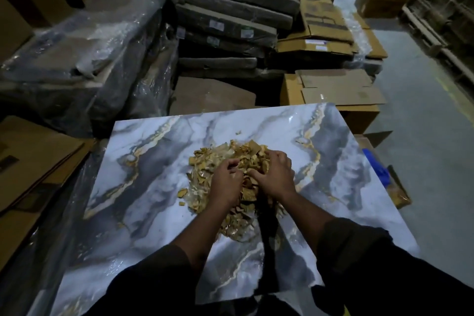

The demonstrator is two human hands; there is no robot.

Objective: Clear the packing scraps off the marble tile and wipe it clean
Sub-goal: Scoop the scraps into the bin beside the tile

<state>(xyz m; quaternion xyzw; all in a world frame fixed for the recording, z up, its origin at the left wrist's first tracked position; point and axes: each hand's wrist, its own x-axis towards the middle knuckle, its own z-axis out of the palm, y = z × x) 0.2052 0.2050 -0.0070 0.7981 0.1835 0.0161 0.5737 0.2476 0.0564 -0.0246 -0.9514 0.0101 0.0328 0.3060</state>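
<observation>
We see the marble tile (159,161) lying flat in front of the person, turned so that one corner points away toward the cardboard boxes (333,90) and its sides run diagonally across the view. On it sits the heap of packing scraps (218,159), tan and yellowish pieces, with its long axis running from near the person toward the far corner; a few loose bits lie just beside it. The left hand (225,182) is dug into the middle of the heap, fingers curled round scraps. The right hand (275,174) rests on the heap's right side, fingers bent and clutching scraps. Both dark sleeves (359,251) reach over the near edge. Wrapped slabs (230,20) stand stacked behind
</observation>
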